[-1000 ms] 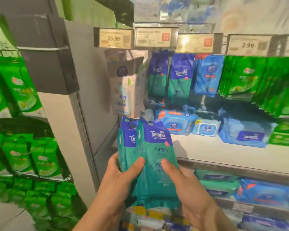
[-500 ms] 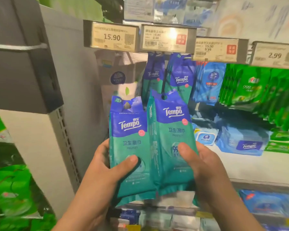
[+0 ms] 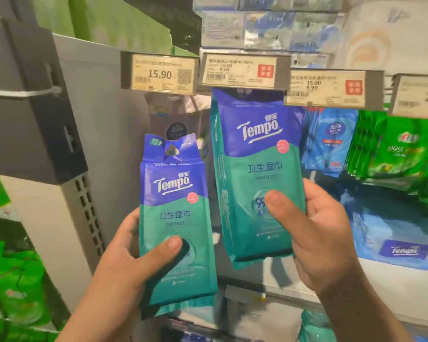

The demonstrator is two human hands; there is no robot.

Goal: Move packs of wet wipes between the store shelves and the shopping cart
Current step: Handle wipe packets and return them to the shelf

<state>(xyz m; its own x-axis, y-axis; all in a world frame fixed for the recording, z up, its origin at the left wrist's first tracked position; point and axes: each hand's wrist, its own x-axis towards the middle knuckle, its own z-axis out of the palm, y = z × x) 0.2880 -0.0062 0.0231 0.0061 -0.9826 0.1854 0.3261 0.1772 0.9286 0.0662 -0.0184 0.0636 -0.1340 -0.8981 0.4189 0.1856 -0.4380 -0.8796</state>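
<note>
The store shelves [image 3: 393,285] fill the view: a pale shelf board runs along the right, with a grey upright post [image 3: 84,193] on the left that has rows of slots in its edge. Green packs [image 3: 405,154] hang in a crowded row at the upper right, and blue packs [image 3: 331,139] hang just beside them toward the middle. A flat blue pack [image 3: 400,248] lies on the shelf board below them. More green packets [image 3: 13,290] sit in the neighbouring bay at the far left.

The right pack of wet wipes [image 3: 255,174], blue on top and teal below, is held upright and high, its top edge reaching up to the price tags and partly hidden behind them. The left pack of wet wipes [image 3: 176,218], of the same design, is lower and just beside it, with a hanging hole at its top; the two packs are apart, with a narrow gap between them. Both are in the air in front of the shelf.

The right hand [image 3: 326,240] grips the right pack near its lower half, thumb pressed on the front and fingers curled round behind. The left hand [image 3: 126,262] holds the left pack the same way, thumb across the lower front.

Four price tags [image 3: 160,74] line the rail above; the leftmost reads 15.90.
</note>
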